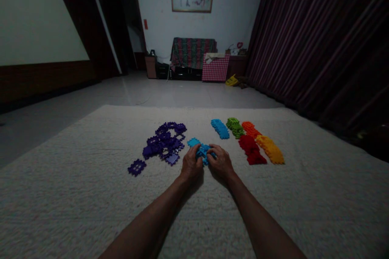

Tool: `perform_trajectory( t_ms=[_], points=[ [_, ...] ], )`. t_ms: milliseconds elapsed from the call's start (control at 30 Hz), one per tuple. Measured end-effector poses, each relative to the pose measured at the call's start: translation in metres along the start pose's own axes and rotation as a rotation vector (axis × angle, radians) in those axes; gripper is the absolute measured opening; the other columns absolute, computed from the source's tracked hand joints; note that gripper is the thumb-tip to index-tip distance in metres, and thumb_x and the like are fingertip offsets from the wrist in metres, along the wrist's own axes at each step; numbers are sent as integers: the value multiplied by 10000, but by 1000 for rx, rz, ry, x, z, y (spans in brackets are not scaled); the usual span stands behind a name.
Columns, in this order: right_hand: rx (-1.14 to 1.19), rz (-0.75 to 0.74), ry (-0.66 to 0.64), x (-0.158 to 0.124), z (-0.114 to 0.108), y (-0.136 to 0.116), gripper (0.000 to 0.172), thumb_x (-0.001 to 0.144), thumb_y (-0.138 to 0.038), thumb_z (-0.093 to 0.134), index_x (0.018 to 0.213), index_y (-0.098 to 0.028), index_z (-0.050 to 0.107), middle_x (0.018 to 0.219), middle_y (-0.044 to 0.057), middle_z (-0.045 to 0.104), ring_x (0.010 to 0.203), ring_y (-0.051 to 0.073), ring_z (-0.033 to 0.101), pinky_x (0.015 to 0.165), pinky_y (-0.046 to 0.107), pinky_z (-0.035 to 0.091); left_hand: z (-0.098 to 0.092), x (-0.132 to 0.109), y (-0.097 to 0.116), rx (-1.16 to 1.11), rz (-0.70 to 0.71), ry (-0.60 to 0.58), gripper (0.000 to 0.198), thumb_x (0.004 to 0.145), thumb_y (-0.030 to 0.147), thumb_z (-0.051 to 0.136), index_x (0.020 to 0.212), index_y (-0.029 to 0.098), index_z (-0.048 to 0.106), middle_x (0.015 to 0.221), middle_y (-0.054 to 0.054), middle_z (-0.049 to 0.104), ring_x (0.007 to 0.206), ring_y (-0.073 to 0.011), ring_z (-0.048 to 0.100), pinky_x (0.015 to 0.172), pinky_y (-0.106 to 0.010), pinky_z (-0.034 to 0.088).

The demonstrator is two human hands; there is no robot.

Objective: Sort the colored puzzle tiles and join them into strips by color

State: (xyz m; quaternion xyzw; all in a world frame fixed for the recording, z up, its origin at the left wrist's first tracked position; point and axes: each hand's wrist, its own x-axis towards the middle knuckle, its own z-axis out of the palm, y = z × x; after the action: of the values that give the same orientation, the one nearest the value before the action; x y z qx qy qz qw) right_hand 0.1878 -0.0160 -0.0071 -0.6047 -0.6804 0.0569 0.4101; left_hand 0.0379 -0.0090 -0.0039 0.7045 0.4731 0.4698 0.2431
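Both hands are on a small cluster of blue interlocking plastic tiles (204, 150) low over the light mat. My left hand (192, 162) curls its fingers around the cluster's left side. On the right side my right hand (220, 162) grips it with bent fingers. The fingers partly hide these tiles, so how they lie on each other does not show. Just beyond my left fingertips lies a lighter blue tile (193, 141). A loose heap of purple tiles (165, 142) spreads to the left, with one purple tile (137, 167) apart from it.
To the right lie rows of overlapping tiles: blue (220, 128), green (235, 128), orange (251, 128), red (251, 149) and yellow (270, 149). The mat (91, 194) covers the near floor. A cloth-draped cabinet stands at the far wall, with a dark curtain (291, 40) along the right.
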Motion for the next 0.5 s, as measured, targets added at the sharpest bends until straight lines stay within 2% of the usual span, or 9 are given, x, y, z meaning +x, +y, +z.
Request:
perform_trajectory(
  t_ms=[167, 367, 500],
  points=[
    [57, -28, -1, 0, 1, 3, 211, 755, -154, 513, 896, -224, 653, 1120, 67, 679, 1097, 210, 606, 1000, 420, 429, -1, 1, 1, -8, -24, 22, 505, 711, 51, 477, 1171, 198, 627, 1137, -67, 688, 1041, -210, 639, 979, -362, 482],
    [82, -56, -1, 0, 1, 2, 213, 783, -192, 513, 955, -215, 637, 1101, 76, 680, 1078, 219, 611, 991, 416, 437, -3, 2, 4, -42, -64, 54, 491, 692, 37, 462, 1120, 183, 654, 1059, -62, 709, 971, -201, 659, 915, -332, 510],
    [55, -35, -3, 1, 1, 1, 279, 785, -201, 512, 1044, -207, 616, 1101, 81, 677, 1065, 227, 612, 981, 415, 438, -2, 3, 0, -53, -84, 98, 428, 717, 53, 454, 1065, 175, 670, 1006, -65, 720, 950, -207, 665, 911, -353, 516]
  ],
)
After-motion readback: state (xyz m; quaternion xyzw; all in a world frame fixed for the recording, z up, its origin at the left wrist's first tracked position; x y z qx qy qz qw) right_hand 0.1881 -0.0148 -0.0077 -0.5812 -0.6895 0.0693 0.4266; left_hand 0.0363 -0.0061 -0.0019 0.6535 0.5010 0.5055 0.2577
